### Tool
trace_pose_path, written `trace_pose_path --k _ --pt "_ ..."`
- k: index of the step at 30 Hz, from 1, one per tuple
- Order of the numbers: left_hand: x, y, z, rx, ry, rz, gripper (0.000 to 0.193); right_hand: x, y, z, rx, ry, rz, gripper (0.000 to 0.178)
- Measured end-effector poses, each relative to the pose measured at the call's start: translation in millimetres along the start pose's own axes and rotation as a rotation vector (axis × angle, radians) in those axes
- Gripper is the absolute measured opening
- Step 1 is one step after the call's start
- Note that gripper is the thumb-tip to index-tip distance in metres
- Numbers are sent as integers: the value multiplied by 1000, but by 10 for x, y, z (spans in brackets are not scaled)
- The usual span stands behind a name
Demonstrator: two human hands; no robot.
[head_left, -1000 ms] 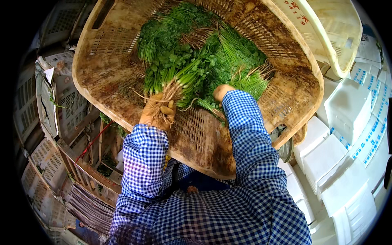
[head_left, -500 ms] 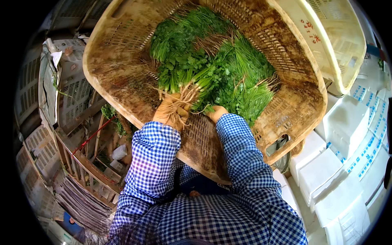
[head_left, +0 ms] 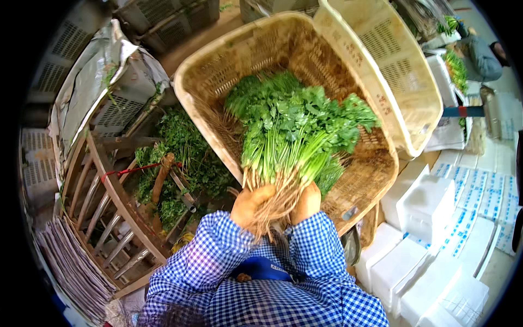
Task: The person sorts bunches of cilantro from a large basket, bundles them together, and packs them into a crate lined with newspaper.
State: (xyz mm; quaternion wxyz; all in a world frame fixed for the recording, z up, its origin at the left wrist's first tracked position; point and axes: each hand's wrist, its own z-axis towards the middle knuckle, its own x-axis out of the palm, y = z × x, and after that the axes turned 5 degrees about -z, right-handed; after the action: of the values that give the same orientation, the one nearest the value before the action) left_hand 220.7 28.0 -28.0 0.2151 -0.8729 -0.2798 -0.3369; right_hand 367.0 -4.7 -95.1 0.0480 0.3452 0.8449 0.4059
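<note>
Both my hands grip a thick bunch of leafy green herbs with pale roots [head_left: 305, 125], which looks like coriander. My left hand [head_left: 252, 205] is closed round the left side of the stems, just above the roots. On the other side, my right hand [head_left: 306, 204] closes round the stems, its fingers partly hidden behind them. Roots hang down between the two hands, and the leaves point away from me. The bunch is held over the near side of a stained yellow plastic basket [head_left: 239, 52]. More herbs [head_left: 256, 90] lie in the basket, partly covered by the bunch.
A second, cleaner yellow basket [head_left: 414, 65] stands against the right side. White foam boxes [head_left: 419, 212] are stacked at the right. On the left are a wooden rack [head_left: 111, 191], a pile of loose greens [head_left: 185, 141] and a stack of flat sheets [head_left: 71, 267].
The bunch has come up out of the basket toward me, and its roots now hang between both hands. My right hand has moved onto the stems. The whole view has shifted.
</note>
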Motion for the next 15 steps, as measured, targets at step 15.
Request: trace_pose_path --k 15 --pt "-2234 -741 -3059 1585 -484 1375 53 2500 -1078 -1913 -610 1135 -593 21"
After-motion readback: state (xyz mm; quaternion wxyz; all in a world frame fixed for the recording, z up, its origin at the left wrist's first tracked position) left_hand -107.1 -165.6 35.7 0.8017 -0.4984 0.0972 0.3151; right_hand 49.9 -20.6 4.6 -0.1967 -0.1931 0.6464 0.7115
